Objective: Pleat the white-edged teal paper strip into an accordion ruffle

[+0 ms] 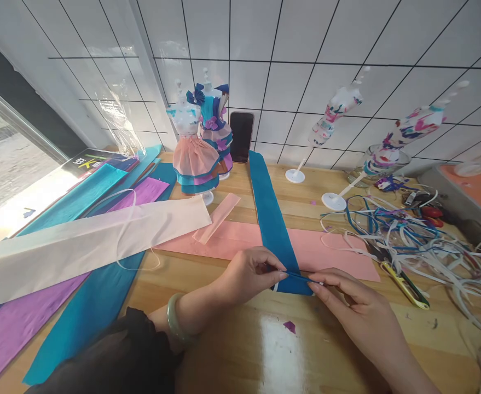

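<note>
While left hand (248, 273) & right hand (347, 298) pinch teal strip (271, 219) end, pink strip (334, 251) under, ribbon tangle (408, 235) rt.

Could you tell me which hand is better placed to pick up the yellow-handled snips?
Probably the right: the right hand pinches the teal strip on the side nearest the yellow-handled snips, while the left hand sits beyond the strip from them.

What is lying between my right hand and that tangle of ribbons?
In the head view, yellow-handled snips lie on the table between the right hand, pinching the blue strip, and the ribbon tangle, beside the pink strip.
</note>
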A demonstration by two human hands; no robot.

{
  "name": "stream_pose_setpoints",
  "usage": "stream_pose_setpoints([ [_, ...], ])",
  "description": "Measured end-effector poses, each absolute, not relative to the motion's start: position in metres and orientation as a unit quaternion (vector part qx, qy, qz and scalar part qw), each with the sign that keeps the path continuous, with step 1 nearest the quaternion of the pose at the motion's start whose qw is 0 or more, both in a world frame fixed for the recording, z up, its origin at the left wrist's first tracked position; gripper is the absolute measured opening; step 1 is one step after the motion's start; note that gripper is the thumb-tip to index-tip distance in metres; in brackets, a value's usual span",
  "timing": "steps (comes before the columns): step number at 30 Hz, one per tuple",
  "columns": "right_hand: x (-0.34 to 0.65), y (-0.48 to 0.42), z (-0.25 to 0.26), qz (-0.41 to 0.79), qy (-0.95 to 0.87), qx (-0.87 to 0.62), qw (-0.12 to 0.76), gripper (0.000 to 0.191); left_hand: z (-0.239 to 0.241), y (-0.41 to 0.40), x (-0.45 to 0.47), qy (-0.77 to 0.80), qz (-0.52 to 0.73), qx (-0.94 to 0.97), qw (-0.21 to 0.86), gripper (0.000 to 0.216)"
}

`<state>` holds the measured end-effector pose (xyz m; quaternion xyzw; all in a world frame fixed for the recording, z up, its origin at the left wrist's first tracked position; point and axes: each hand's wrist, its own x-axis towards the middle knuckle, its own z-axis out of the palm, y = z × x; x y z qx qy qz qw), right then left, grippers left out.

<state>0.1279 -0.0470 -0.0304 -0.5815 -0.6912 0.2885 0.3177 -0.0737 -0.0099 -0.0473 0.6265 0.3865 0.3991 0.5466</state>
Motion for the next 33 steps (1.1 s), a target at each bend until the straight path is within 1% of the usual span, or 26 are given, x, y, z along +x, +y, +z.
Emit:
stream_pose_setpoints([
  [5,0.127,-0.047,-0.03,0.29,-0.704,-0.573,0.303,0.017,-0.041,-0.011,-0.075,0.377,0.391,0.633,0.553,0.013],
  [10,0.125,-0.048,-0.03,0.297,-0.713,-0.559,0.303,0.016,-0.035,-0.014,-0.076,0.373,0.378,0.662,0.53,0.01],
  [13,0.122,-0.048,-0.03,0.302,-0.716,-0.549,0.308,0.016,-0.034,-0.015,-0.077,0.371,0.354,0.703,0.492,0.021],
  [15,0.119,-0.049,-0.029,0.301,-0.721,-0.542,0.31,0.015,-0.036,-0.015,-0.077,0.353,0.354,0.734,0.459,0.025],
  [20,0.112,-0.052,-0.027,0.286,-0.731,-0.536,0.311,0.015,-0.042,-0.013,-0.076,0.316,0.365,0.76,0.436,0.011],
  [24,0.112,-0.052,-0.029,0.281,-0.727,-0.541,0.318,0.014,-0.043,-0.013,-0.075,0.324,0.366,0.755,0.437,0.011],
  [28,0.113,-0.052,-0.031,0.271,-0.719,-0.553,0.322,0.018,-0.042,-0.014,-0.075,0.343,0.361,0.749,0.438,0.01],
  [33,0.114,-0.052,-0.03,0.276,-0.73,-0.534,0.325,0.015,-0.041,-0.014,-0.074,0.353,0.362,0.745,0.436,0.01],
])
